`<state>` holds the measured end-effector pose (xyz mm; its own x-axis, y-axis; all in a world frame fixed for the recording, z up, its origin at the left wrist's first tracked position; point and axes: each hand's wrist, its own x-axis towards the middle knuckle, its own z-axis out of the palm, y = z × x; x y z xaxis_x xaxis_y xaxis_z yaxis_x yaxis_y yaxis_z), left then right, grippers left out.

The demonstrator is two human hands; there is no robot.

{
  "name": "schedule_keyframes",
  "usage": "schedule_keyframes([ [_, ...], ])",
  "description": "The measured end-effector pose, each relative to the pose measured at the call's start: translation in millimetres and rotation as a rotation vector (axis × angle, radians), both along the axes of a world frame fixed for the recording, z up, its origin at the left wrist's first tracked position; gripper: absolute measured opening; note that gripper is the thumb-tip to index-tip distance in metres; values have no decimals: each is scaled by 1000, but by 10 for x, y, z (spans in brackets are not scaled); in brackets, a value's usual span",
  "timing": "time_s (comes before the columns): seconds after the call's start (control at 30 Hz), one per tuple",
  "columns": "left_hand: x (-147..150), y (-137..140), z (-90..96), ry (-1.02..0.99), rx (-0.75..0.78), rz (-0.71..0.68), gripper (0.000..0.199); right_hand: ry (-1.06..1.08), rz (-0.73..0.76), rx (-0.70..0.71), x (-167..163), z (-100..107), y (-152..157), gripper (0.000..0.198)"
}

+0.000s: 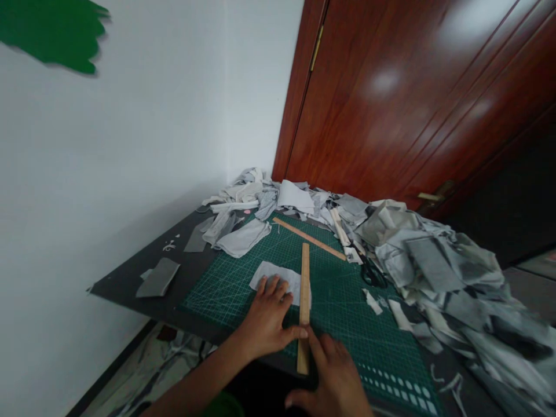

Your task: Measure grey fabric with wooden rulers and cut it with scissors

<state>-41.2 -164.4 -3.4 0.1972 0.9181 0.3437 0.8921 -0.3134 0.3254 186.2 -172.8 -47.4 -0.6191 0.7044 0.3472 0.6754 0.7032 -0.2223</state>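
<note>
My left hand [270, 318] lies with fingers spread on a light grey piece of cloth [269, 270], and its thumb reaches across to a wooden ruler [305, 272]. The ruler lies lengthwise over the right part of the cloth, its near end close to the table's front edge. Beside that near end is my right hand [332, 373], fingertips touching the ruler, thumb held apart, not wrapped round it. Under the cloth and ruler is a green gridded cutting mat [347, 307]. My left hand covers the cloth's near part.
A second wooden ruler [310, 238] lies slanted at the mat's far side. Black-handled scissors [372, 273] rest at the right, by a large heap of grey fabric [434, 260]. More scraps [245, 237] lie back left, and a folded grey piece [159, 277] sits on the dark table [191, 301].
</note>
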Motion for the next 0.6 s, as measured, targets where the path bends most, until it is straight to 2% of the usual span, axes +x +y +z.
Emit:
schedule_keyframes([
  [0.07, 3, 15, 30, -20, -8, -4, 56, -70, -27, 86, -98, -86, -85, 97],
  [0.17, 12, 22, 84, -39, -10, -7, 44, -85, 11, 186, -178, -181, -167, 73],
  [0.3, -13, 24, 139, -83, -2, -80, 40, -7, 8, 231, 37, -200, -209, 48],
  [0.37, -43, 29, 157, -122, -32, -201, 37, 45, -68, 176, 229, -88, -185, 43],
  [0.43, -66, 30, 166, -161, -76, -365, 32, 139, -258, 101, 399, 109, -133, 39],
  [0.5, -66, 23, 161, -179, -90, -467, 25, 266, -369, -62, 507, 338, -66, 39],
  [0.53, -56, 17, 152, -174, -76, -455, 20, 315, -393, -153, 535, 440, -31, 42],
  [0.6, -30, 7, 125, -133, -25, -325, 14, 443, -496, -216, 551, 583, 37, 50],
])
